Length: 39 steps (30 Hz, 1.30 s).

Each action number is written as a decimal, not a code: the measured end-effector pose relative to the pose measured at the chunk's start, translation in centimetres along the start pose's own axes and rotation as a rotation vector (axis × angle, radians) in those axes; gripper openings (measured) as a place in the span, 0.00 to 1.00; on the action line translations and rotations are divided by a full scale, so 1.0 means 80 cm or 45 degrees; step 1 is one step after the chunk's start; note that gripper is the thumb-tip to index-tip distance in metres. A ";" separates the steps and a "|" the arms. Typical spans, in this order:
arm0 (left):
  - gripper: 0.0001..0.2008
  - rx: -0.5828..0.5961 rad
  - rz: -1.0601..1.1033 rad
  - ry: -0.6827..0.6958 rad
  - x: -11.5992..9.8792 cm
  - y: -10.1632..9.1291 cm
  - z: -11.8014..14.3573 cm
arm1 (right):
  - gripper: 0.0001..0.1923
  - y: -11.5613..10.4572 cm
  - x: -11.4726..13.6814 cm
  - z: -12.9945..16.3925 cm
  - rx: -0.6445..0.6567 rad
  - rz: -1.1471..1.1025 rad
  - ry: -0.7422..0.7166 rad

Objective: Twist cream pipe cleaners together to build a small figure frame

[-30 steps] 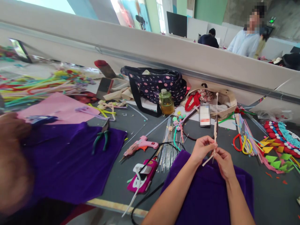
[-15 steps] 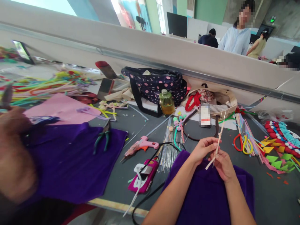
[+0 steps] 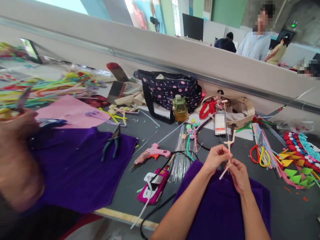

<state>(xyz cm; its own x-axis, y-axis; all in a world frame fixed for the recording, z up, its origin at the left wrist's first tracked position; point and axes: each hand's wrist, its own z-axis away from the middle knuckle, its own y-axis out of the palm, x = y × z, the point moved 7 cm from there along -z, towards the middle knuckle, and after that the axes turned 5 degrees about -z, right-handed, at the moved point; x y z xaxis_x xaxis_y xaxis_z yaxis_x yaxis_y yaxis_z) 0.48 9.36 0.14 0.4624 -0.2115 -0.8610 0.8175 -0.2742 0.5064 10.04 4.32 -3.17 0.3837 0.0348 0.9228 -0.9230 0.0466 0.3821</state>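
Over a purple cloth (image 3: pixel 215 210) at the table's edge, both hands pinch a pale, cream-coloured craft stem (image 3: pixel 229 148), which looks like twisted pipe cleaner. My left hand (image 3: pixel 218 159) grips it from the left with thumb and fingertips. Just below, my right hand (image 3: pixel 238 174) closes on its lower part, where a short pale end sticks out down to the left. Above the fingers the stem forks, one branch bending up to the right. Thin wires rise from it, hard to follow against the beige bag (image 3: pixel 246 113) behind.
To my left lie a pink glue gun (image 3: pixel 156 152), a magenta case (image 3: pixel 156 188), clear sticks (image 3: pixel 179 156) and pliers (image 3: pixel 111 145) on another purple cloth (image 3: pixel 82 173). A co-worker's blurred hand (image 3: pixel 20 126) holds a tool. Scissors (image 3: pixel 260 155) and pipe cleaners (image 3: pixel 268 143) lie right; a bottle (image 3: pixel 180 108) stands behind.
The stem has turned in my fingers, so its fork and side branch now show. My left hand sits slightly lower. The view has shifted a little, and the co-worker's hand has moved.
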 end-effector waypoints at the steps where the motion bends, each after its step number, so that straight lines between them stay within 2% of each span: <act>1: 0.17 -0.010 0.004 0.005 0.001 0.000 0.000 | 0.10 -0.001 0.000 0.000 -0.008 0.034 -0.017; 13: 0.15 -0.162 -0.160 0.042 0.007 -0.011 -0.004 | 0.11 -0.006 0.013 0.000 -0.073 0.569 -0.228; 17: 0.15 -0.104 -0.179 0.016 0.008 -0.008 -0.006 | 0.12 -0.005 0.007 -0.001 -0.070 0.475 -0.166; 22: 0.16 0.072 -0.175 -0.030 0.012 0.003 -0.007 | 0.12 0.000 0.004 -0.002 -0.038 0.390 -0.119; 27: 0.15 -0.044 -0.188 0.078 0.001 -0.009 -0.009 | 0.12 0.012 -0.005 0.000 0.104 0.354 0.021; 32: 0.15 -0.144 -0.133 0.047 0.001 -0.021 -0.007 | 0.10 0.019 -0.009 0.001 0.228 0.292 0.047; 34: 0.15 -0.132 -0.117 -0.022 0.009 -0.019 -0.005 | 0.10 0.009 -0.003 -0.004 0.127 0.234 -0.036; 39: 0.14 -0.051 -0.205 -0.084 0.026 0.000 0.001 | 0.14 -0.041 0.020 -0.009 -0.307 0.088 -0.274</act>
<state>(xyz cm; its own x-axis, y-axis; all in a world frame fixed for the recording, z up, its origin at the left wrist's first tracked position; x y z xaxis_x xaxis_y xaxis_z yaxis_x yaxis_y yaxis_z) 1.39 8.86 -1.66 0.3017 -0.2291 -0.9254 0.8930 -0.2720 0.3585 13.68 4.92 -2.97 0.2815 -0.1645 0.9454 -0.9031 0.2877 0.3189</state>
